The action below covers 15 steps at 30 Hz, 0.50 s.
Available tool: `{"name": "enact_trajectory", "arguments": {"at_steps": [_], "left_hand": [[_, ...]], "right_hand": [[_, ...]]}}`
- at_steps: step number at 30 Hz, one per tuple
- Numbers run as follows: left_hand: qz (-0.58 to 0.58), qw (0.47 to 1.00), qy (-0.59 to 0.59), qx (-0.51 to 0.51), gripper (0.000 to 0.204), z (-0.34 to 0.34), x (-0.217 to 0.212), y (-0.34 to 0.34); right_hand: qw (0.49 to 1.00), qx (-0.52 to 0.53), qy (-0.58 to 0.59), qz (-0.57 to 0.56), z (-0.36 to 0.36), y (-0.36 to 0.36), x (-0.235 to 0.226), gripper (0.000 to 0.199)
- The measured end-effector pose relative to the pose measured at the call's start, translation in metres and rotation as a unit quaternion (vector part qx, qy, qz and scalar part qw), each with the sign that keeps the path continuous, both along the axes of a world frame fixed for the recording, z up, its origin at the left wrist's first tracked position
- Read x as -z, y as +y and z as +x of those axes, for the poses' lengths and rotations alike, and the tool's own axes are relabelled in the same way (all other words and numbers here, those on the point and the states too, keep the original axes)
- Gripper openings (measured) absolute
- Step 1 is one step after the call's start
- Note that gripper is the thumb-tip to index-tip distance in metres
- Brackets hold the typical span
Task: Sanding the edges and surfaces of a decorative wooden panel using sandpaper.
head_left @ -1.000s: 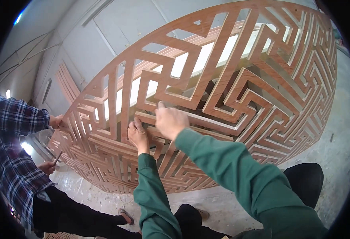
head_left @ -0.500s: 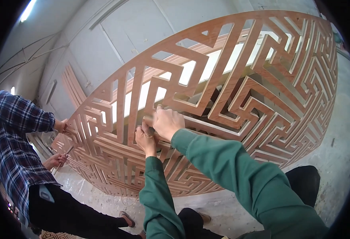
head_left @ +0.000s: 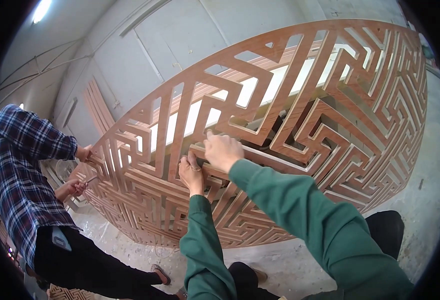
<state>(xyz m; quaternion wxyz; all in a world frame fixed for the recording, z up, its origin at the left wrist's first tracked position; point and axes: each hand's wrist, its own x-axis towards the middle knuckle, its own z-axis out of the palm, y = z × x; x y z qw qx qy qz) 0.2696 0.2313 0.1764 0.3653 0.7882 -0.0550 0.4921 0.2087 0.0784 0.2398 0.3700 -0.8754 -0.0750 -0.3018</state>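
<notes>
A large reddish-brown wooden lattice panel [head_left: 182, 131], cut in an angular maze pattern, stands tilted before me. My left hand [head_left: 191, 173] is closed round one of its bars near the middle, thumb uppermost. Just right of it and slightly higher, my right hand [head_left: 223, 152] is closed, its fingertips against the edge of a bar by a cut-out. Whatever those fingers may hold is hidden. Both my forearms, in green sleeves, reach in from the lower edge.
At the left a co-worker in a plaid shirt [head_left: 27, 150] has one hand [head_left: 84, 153] on the panel's end and a thin tool [head_left: 91, 179] in the other. Long wooden strips [head_left: 98, 106] lean on the grey wall. Another patterned piece [head_left: 70, 293] lies lower left.
My right hand has moved away from my left, up and to the right along the panel's bars. The left hand keeps its place on the panel. The whole view has shifted slightly.
</notes>
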Motion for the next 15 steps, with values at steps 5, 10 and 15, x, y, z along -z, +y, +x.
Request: {"name": "enact_trajectory", "arguments": {"at_steps": [5,10,15], "left_hand": [[-0.006,1.0,-0.002,0.007,0.047,0.002,0.002,0.003],[-0.013,1.0,0.007,-0.001,0.048,0.007,0.005,0.004],[-0.019,0.999,0.017,0.028,0.049,0.007,0.002,0.005]], "right_hand": [[0.999,-0.024,-0.002,-0.044,-0.019,-0.024,0.013,0.03],[0.998,-0.025,0.019,-0.048,-0.031,-0.039,0.014,0.036],[0.997,-0.05,0.049,-0.022,-0.009,-0.006,-0.022,0.031]]}}
